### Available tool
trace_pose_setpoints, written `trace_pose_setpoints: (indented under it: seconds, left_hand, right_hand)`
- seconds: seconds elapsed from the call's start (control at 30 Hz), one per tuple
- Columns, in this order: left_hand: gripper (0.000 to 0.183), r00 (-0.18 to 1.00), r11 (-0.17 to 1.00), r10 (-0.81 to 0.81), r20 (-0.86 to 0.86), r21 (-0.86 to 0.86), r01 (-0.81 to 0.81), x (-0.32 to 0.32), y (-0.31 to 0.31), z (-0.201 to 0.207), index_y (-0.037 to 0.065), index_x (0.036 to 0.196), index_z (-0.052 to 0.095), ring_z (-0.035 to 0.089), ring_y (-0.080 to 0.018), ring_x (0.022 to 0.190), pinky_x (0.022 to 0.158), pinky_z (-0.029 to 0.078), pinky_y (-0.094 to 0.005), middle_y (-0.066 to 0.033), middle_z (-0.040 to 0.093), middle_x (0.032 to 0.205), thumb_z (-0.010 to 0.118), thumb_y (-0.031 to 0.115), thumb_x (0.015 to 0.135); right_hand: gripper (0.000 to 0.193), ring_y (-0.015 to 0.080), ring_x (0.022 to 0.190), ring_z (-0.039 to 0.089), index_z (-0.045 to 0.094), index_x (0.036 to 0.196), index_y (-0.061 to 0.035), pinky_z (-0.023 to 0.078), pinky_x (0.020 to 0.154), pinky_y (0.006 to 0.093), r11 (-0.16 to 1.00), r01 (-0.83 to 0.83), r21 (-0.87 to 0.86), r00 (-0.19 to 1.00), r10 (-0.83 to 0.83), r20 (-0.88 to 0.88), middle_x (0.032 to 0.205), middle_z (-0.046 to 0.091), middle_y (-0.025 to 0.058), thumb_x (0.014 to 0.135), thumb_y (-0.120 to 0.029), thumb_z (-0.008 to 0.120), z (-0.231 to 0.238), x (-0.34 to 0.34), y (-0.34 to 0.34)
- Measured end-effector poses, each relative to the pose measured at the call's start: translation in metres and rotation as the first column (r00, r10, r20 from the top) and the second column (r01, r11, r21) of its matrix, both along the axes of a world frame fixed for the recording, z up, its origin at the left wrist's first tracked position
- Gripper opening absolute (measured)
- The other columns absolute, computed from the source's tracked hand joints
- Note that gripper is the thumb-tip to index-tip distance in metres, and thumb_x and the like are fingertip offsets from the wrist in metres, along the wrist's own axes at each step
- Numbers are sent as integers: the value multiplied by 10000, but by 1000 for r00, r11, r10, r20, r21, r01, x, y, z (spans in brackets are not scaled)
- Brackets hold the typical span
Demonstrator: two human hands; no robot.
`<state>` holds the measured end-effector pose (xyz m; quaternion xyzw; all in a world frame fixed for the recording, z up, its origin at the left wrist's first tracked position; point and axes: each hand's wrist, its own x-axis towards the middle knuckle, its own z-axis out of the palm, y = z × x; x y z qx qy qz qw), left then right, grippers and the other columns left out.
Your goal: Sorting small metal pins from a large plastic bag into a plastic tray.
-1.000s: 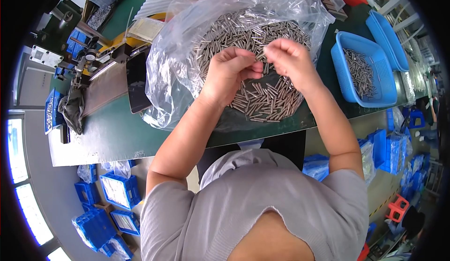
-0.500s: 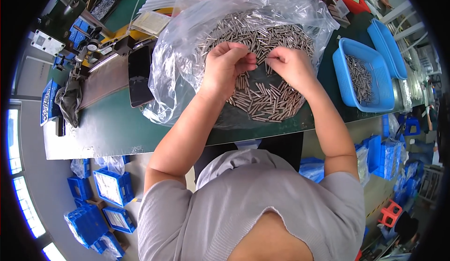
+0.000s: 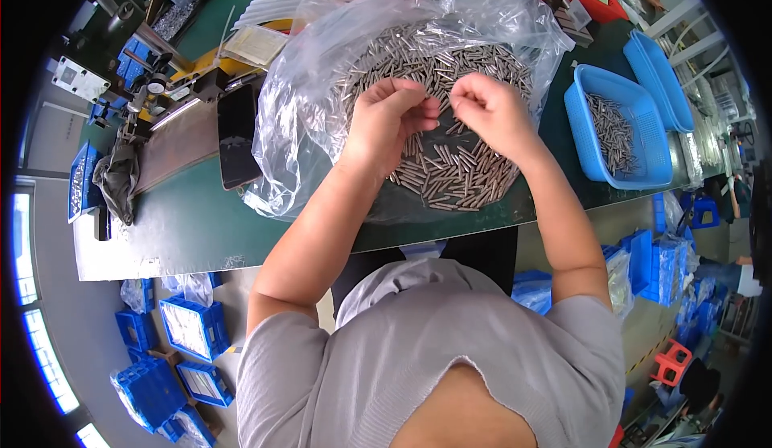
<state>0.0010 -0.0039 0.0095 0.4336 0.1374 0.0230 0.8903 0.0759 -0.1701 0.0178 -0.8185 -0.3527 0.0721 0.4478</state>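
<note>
Many short metal pins [image 3: 462, 176] lie in a heap on a spread clear plastic bag [image 3: 293, 114] on the green table. Over the heap, my left hand [image 3: 386, 122] has its fingers curled and thumb drawn in; whatever it may hold is hidden. A little to the right, thumb and fingertips of my right hand [image 3: 494, 114] are pressed together, pointing toward the left one. Anything between them is too small to make out. A narrow gap separates the two hands, with pins showing beneath.
A blue basket [image 3: 575, 118] holding more pins stands right of the bag, beside another blue basket [image 3: 643, 50]. Left of the bag lies a dark phone-like slab [image 3: 236, 138], near a fixture with a dial gauge [image 3: 156, 84]. Red trays [image 3: 599, 7] sit at the far edge.
My right hand has shifted slightly left and up. My left hand stays nearly in place, its fingers still curled. The whole view has moved a little.
</note>
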Motion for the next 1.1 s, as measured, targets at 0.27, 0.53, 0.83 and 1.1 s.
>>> trace_pose_setpoints:
  seconds: [0.27,0.53,0.83,1.1]
  left_hand:
    - [94,984,979,-175,28,-102,177,0,-1,-3,-18,933,544,633,-225,767,684,538,-320,-164,631,878,495,25,865]
    - [106,982,976,-186,34,-113,188,0,-1,-7,-29,938,555,635,-233,772,702,537,-324,-172,633,881,499,21,863]
    - [73,991,984,-120,59,-127,127,0,-4,-7,-38,876,563,642,-245,732,707,542,-342,-163,633,815,521,-23,818]
    - [101,995,998,-57,76,-25,59,0,-6,-9,-9,917,581,629,-242,759,705,532,-338,-158,629,821,551,52,842]
  right_hand:
    - [111,3,650,489,566,927,-35,353,518,154,940,21,341,892,137,-430,811,624,3,877,-128,533,10,0,-6]
    - [98,8,660,500,591,899,-29,370,535,158,931,27,364,886,146,-440,801,617,-4,862,-113,556,10,-1,-3]
    - [93,50,732,553,600,870,-7,449,672,198,938,-20,347,918,154,-365,781,601,-4,839,-94,589,-1,-1,2]
    - [84,27,581,458,581,834,-11,364,507,194,815,300,496,892,-56,-448,682,523,-44,832,-94,592,21,12,-30]
